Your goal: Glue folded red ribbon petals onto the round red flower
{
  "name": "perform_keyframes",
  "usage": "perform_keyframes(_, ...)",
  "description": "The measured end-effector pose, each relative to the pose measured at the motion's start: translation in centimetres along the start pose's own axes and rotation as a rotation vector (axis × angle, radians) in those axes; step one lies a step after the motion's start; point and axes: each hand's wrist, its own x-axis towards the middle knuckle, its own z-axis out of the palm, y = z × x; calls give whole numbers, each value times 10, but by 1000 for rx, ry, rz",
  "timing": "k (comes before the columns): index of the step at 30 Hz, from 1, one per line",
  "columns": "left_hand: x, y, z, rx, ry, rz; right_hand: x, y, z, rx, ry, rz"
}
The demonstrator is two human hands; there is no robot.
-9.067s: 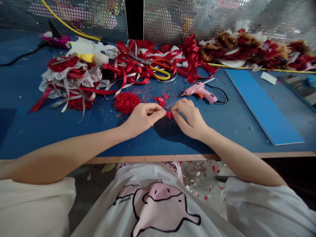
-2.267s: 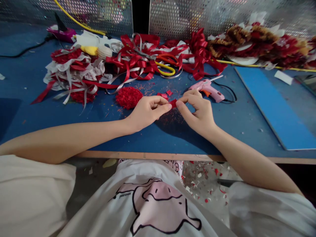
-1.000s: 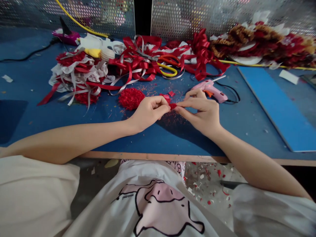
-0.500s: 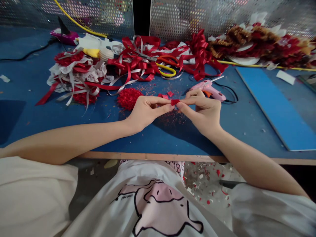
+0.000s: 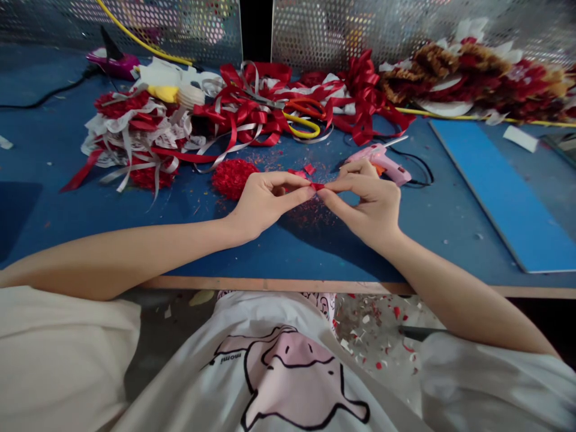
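A small piece of red ribbon (image 5: 317,186) is pinched between the fingertips of both hands, just above the blue table. My left hand (image 5: 269,198) grips its left end between thumb and forefinger. On the other end, my right hand (image 5: 371,201) closes the same way. A fluffy red pompom (image 5: 234,178) lies beside my left hand. Several small red scraps (image 5: 309,169) rest behind the fingertips. Just beyond my right hand is a pink glue gun (image 5: 386,163), partly hidden by the fingers.
Scissors with orange and yellow handles (image 5: 302,125) lie on tangled red and silver ribbons (image 5: 265,129). White lace with red ribbon (image 5: 144,129) is at left, near a purple tool (image 5: 114,65). A blue board (image 5: 504,192) occupies the right; brown and red trimmings (image 5: 472,78) lie behind it.
The ribbon piece between my fingertips now looks narrower, as if folded or tilted. Both hands keep their pinch and have barely moved. The whole view has shifted slightly.
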Motion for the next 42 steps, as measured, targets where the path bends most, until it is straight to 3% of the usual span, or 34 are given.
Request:
perform_keyframes(12,-2,9,-3,367,-31,77,-4,9,2,-346,-68,-224)
perform_keyframes(19,-3,11,-2,454,-80,82,-5,8,1,-504,-98,-328)
perform_keyframes(26,-2,12,-2,399,-98,58,-5,3,-3,-679,-99,-473)
perform_keyframes(34,0,4,-3,240,-34,-3,-7,4,0,-528,-28,-284)
perform_keyframes(42,0,10,0,216,-108,-21,-6,3,-3,-467,-60,-183)
